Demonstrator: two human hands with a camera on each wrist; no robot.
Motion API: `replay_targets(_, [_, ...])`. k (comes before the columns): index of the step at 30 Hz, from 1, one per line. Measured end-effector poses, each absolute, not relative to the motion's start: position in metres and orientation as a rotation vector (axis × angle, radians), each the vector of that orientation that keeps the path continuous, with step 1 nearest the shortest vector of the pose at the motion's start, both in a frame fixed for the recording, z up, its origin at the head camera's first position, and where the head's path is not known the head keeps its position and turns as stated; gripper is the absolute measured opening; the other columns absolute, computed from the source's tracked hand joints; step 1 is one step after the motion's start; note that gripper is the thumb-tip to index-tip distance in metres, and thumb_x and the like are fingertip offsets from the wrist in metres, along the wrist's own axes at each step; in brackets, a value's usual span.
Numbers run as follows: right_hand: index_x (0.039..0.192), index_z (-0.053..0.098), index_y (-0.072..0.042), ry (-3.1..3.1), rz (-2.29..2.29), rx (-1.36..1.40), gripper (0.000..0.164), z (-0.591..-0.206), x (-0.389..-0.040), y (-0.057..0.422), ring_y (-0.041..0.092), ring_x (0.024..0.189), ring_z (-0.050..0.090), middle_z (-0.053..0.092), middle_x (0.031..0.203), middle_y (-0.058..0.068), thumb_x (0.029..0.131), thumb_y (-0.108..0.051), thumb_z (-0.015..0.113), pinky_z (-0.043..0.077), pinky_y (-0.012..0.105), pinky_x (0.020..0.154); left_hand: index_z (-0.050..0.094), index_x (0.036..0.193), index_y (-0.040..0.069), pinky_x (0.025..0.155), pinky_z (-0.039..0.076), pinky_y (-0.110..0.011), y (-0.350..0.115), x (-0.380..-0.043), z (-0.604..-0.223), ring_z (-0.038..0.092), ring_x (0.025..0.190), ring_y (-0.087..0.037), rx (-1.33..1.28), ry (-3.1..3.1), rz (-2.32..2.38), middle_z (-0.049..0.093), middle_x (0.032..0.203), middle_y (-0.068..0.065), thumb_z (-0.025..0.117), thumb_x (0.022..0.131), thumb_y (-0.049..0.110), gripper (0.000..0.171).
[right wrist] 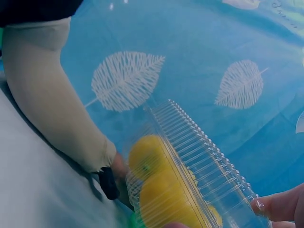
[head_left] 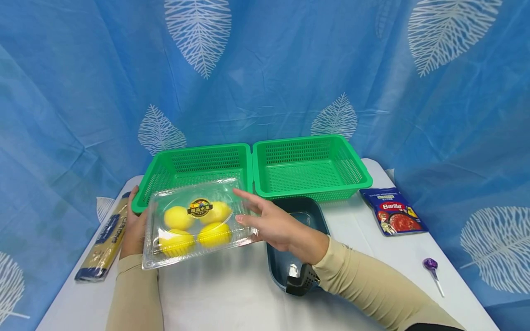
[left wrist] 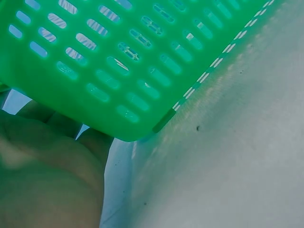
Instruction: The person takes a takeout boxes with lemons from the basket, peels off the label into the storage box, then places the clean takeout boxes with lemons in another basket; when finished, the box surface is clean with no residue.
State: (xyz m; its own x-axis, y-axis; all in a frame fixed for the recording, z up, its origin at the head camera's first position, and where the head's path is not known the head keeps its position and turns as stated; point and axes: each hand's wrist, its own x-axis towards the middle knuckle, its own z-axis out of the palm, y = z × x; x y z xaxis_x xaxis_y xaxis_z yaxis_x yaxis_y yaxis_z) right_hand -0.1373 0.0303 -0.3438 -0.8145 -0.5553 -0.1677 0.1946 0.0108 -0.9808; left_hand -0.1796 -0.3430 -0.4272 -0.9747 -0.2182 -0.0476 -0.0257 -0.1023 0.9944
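A clear hinged plastic box of lemons [head_left: 200, 225], with a black-and-gold label on its lid, is held up tilted in front of the left green basket [head_left: 207, 151]. My right hand [head_left: 275, 225] grips its right side, thumb and fingers on opposite faces. In the right wrist view, yellow lemons [right wrist: 166, 194] show through the ribbed wall. My left hand [head_left: 134, 227] is at the left basket's front left corner, partly hidden behind the box. Its fingers reach up along the outside of that corner, and in the left wrist view the palm [left wrist: 47, 175] lies beside the perforated wall.
A second green basket [head_left: 306, 177] adjoins on the right. Under my right forearm sits a dark blue bin [head_left: 281, 271]. A spaghetti pack [head_left: 105, 239] lies along the left edge; a Barilla sauce pouch [head_left: 393, 211] and a purple lollipop [head_left: 430, 264] lie right. Blue curtain [head_left: 265, 69] hangs behind.
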Motion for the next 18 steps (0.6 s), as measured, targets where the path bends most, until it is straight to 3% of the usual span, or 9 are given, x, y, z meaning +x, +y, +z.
replay_targets(7, [0.137,0.040,-0.049,1.766,-1.866,-0.357,0.059,-0.355,-0.125,0.038,0.032,0.120,0.045,0.023,0.151,0.005,0.090,-0.021,0.064,0.052,0.046,0.075,0.013,0.148,0.042,0.082,0.045,-0.016,-0.348,-0.187,-0.440,0.032,0.125,-0.026,0.149,-1.942,-2.175,0.018,0.149,-0.012,0.059,0.094,0.016,0.075])
replay_targets(13, [0.137,0.040,-0.048,1.764,-1.853,-0.312,0.059,-0.365,-0.118,0.042,0.033,0.123,0.041,0.023,0.151,0.004,0.090,-0.022,0.065,0.050,0.051,0.080,0.016,0.149,0.035,0.096,0.040,-0.028,-0.356,-0.200,-0.458,0.024,0.133,-0.032,-0.087,-1.685,-2.346,0.013,0.149,-0.016,0.050,0.094,-0.004,0.076])
replay_targets(18, [0.137,0.040,-0.047,1.738,-1.865,-0.281,0.058,-0.372,-0.112,0.044,0.036,0.124,0.040,0.021,0.151,0.006,0.091,-0.023,0.064,0.049,0.051,0.081,0.017,0.148,0.034,0.093,0.043,-0.027,-0.357,-0.203,-0.464,0.025,0.133,-0.033,-0.117,-1.642,-2.354,0.013,0.148,-0.017,0.050,0.094,-0.005,0.075])
